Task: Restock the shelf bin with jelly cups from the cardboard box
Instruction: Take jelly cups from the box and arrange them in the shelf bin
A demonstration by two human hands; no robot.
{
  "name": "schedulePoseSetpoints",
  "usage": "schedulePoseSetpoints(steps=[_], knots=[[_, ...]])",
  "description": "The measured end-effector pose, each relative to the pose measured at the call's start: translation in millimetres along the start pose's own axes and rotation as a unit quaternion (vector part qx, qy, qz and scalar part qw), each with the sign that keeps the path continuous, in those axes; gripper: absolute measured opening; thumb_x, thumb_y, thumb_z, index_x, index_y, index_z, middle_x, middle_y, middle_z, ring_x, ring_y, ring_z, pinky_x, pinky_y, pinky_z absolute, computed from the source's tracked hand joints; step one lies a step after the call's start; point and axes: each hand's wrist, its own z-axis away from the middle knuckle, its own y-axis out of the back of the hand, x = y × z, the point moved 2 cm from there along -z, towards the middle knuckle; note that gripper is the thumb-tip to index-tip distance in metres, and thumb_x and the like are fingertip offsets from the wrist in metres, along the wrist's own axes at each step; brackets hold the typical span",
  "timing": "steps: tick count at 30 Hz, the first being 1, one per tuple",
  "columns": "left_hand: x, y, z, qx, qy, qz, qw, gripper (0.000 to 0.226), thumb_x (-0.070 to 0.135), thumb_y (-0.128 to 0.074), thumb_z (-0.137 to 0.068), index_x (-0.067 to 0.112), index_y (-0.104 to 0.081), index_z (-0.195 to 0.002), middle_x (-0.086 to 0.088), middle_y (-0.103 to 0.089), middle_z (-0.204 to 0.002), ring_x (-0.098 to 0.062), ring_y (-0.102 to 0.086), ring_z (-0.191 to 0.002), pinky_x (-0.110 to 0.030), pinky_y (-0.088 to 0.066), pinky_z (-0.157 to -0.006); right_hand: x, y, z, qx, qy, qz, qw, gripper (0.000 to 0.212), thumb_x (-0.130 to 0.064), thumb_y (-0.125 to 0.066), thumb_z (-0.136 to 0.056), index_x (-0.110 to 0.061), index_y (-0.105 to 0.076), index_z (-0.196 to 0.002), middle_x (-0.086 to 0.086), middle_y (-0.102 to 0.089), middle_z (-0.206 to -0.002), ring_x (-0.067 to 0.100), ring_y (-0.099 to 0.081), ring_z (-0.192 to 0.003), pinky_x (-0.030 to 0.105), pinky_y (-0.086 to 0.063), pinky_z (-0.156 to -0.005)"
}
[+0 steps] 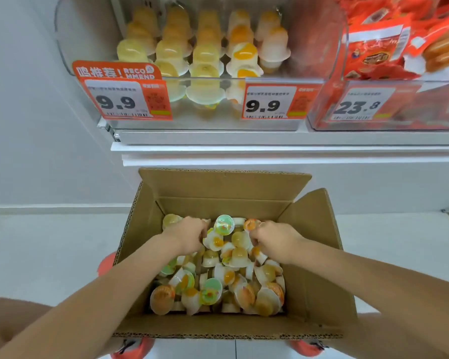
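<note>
1. Three price tags hang on the clear bin fronts: the left tag (119, 101) reads "9.9" under an orange header with Chinese characters and "RECOMMEND"; the middle tag (266, 103) also reads "9.9"; the right tag (358, 107) reads "23.8". Each has a barcode strip; the small print is too blurred to read
2. The shelf bin (314, 47) is transparent plastic with rounded corners, holding rows of dome-shaped jelly cups (205, 55), pale yellow on the left and white with orange fruit on the right
3. The neighbouring bin holds glossy orange-red snack packets (373, 47)
4. The cardboard box (316, 255) is brown corrugated board, flaps open, standing on the pale floor below the white shelf edge
5. Inside it lies a loose heap of cups (218, 283), translucent, with flat round foil lids in green, orange and white
6. The left hand (189, 238) and the right hand (275, 240) are both down in the far end of the heap, fingers curled in among the cups, each seeming to grasp some
</note>
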Motion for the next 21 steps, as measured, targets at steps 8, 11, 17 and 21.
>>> schedulePoseSetpoints(steps=[8, 11, 17, 21], knots=[[-12.2, -95.7, -49.9, -0.010, 0.005, -0.025, 1.000, 0.045, 0.005, -0.052, -0.085, 0.018, -0.046, -0.128, -0.007, -0.048, -0.126, -0.027, -0.052, -0.114, -0.039, -0.051, -0.084, 5.7, -79.2, -57.1, -0.045, -0.072, -0.126, 0.988, 0.052, -0.006, -0.057, -0.089, -0.015, -0.036, -0.136, 0.012, -0.042, -0.132, 0.031, -0.050, -0.113, 0.034, -0.043, -0.077], [-17.9, -92.2, -68.7, 0.031, 0.055, 0.025, 0.998, 0.048, 0.012, -0.057, -0.087, 0.016, -0.041, -0.132, -0.009, -0.042, -0.132, -0.031, -0.048, -0.119, -0.043, -0.049, -0.088, 12.5, -84.2, -78.6, 0.017, -0.117, -0.160, 0.980, 0.058, -0.006, -0.059, -0.088, -0.015, -0.033, -0.139, 0.011, -0.040, -0.138, 0.030, -0.044, -0.123, 0.034, -0.043, -0.089], [-0.5, -96.2, -98.3, 0.055, 0.071, -0.006, 0.996, 0.067, 0.035, -0.063, -0.087, 0.013, -0.029, -0.141, -0.011, -0.018, -0.155, -0.034, -0.039, -0.129, -0.042, -0.045, -0.091, 42.2, -92.1, -104.3, 0.048, -0.213, -0.168, 0.961, 0.049, -0.006, -0.059, -0.086, -0.014, -0.040, -0.131, 0.009, -0.044, -0.135, 0.029, -0.042, -0.124, 0.038, -0.043, -0.096], [12.0, -108.2, -105.2, 0.075, 0.153, 0.093, 0.981, 0.084, 0.050, -0.065, -0.082, 0.016, -0.018, -0.143, -0.020, -0.037, -0.138, -0.036, -0.043, -0.120, -0.042, -0.048, -0.081, 45.1, -97.0, -113.4, 0.046, -0.228, -0.134, 0.963, 0.051, -0.011, -0.061, -0.087, -0.009, -0.040, -0.133, 0.011, -0.041, -0.137, 0.028, -0.036, -0.128, 0.035, -0.036, -0.103]])
